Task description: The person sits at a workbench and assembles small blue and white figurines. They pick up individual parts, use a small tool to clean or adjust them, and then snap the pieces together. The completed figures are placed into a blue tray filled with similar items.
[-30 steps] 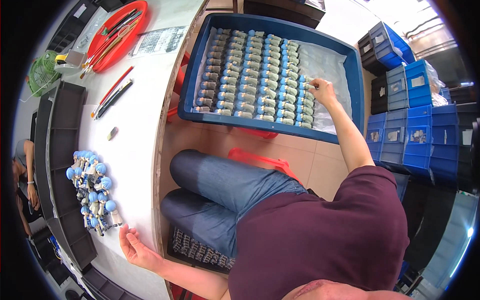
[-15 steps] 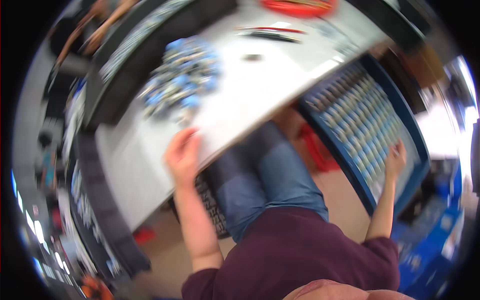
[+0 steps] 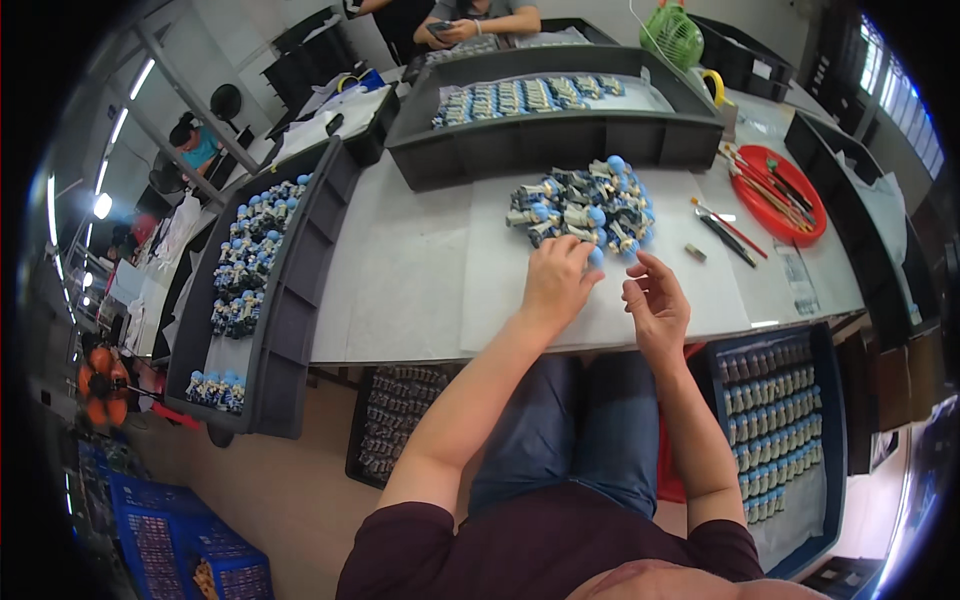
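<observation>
A heap of small figurines (image 3: 575, 205) with round light-blue heads and dark and cream bodies lies on the white table. My left hand (image 3: 556, 285) is at the heap's near edge, its fingers curled down around a blue-headed figurine (image 3: 597, 257); the palm hides most of that piece. Just to the right, my right hand (image 3: 658, 308) is raised over the table's near part. Its fingers are bent but apart, and nothing shows between them.
A grey bin (image 3: 550, 150) of figurine rows stands behind the heap, another grey bin (image 3: 285, 330) at left. Brushes lie in a red dish (image 3: 815, 225) at right, beside a small block (image 3: 695, 252). Low at right is a blue tray (image 3: 832, 450) of figurine rows.
My right hand has left the blue tray at right and come over the table. My left hand has reached the heap. The whole view has turned and is sharper.
</observation>
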{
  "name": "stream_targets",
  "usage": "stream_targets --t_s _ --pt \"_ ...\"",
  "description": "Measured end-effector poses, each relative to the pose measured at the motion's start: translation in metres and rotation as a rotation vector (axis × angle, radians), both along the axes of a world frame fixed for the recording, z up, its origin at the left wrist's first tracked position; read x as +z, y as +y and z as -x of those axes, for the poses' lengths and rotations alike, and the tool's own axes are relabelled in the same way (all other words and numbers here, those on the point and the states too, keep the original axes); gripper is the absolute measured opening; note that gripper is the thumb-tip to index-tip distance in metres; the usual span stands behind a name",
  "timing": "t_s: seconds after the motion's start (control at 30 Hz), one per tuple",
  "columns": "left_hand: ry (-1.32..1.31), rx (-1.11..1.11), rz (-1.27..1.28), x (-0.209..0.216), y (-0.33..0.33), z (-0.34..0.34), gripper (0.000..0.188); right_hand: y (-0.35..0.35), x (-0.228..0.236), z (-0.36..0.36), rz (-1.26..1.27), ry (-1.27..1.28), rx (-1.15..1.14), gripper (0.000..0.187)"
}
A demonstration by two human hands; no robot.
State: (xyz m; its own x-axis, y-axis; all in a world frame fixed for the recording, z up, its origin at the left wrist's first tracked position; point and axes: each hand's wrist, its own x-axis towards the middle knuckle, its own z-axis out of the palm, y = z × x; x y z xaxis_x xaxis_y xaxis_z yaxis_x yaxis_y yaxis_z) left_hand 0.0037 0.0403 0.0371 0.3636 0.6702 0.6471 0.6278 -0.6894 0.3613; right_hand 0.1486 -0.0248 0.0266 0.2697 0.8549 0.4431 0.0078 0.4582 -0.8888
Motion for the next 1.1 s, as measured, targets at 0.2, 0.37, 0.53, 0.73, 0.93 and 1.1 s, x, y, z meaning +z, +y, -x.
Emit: stream_targets --t_s 0.2,0.37,0.53,0.73,0.93,1.1 --pt "-0.161 -0.101 0.229 -0.016 0.002 0.016 0.038 0.019 -0.027 -0.003 0.199 -0.156 0.081 0.038" --pt "-0.971 -0.445 0.89 -0.019 -0.018 0.029 0.041 0.009 -0.007 0.018 0.2 -0.188 0.296 0.046" --pt "-1.067 -0.433 0.847 -0.024 -0.018 0.037 0.044 0.022 -0.013 0.043 0.123 -0.15 0.305 0.052" --pt "-0.65 -0.181 0.422 -0.036 -0.019 0.04 0.035 0.019 -0.015 0.045 0.174 -0.205 0.273 0.051" --pt "-1.214 -0.407 0.883 -0.039 -0.016 0.051 0.033 0.022 -0.016 0.041 0.179 -0.116 0.331 0.05" --pt "-1.319 -0.433 0.917 -0.032 -0.02 0.05 0.03 0.02 -0.016 0.033 0.272 -0.14 0.437 0.035"
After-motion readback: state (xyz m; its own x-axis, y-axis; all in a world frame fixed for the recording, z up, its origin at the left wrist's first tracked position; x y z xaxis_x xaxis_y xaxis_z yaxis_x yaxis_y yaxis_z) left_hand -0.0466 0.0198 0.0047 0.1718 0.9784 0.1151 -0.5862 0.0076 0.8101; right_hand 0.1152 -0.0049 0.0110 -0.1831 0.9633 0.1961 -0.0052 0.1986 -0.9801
